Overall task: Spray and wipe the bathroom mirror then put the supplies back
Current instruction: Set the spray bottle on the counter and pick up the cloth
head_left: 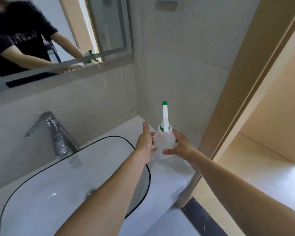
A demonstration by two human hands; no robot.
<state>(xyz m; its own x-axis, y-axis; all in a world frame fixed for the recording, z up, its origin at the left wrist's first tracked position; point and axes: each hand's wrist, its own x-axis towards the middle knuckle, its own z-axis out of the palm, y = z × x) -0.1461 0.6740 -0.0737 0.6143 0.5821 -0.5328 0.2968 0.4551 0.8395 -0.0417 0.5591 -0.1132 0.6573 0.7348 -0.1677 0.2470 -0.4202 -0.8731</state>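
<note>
A: Translucent plastic spray bottle (163, 140), white-and-green nozzle up, stands on the white counter (169, 181) at 3 o'clock of the sink (58, 193).

B: Hands?

A: Left hand (144, 142) lies flat-fingered against its 9 o'clock side; right hand (180, 145) curls round its 3 o'clock side. Mirror (61, 40) at 11 o'clock; tap (53, 132) at 9.

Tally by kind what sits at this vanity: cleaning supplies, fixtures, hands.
Spray bottle: 1, held between left hand and right hand
Cloth: 0 visible
Faucet: 1
Sink basin: 1
Mirror: 1
Hands: 2
Total: 6
</note>
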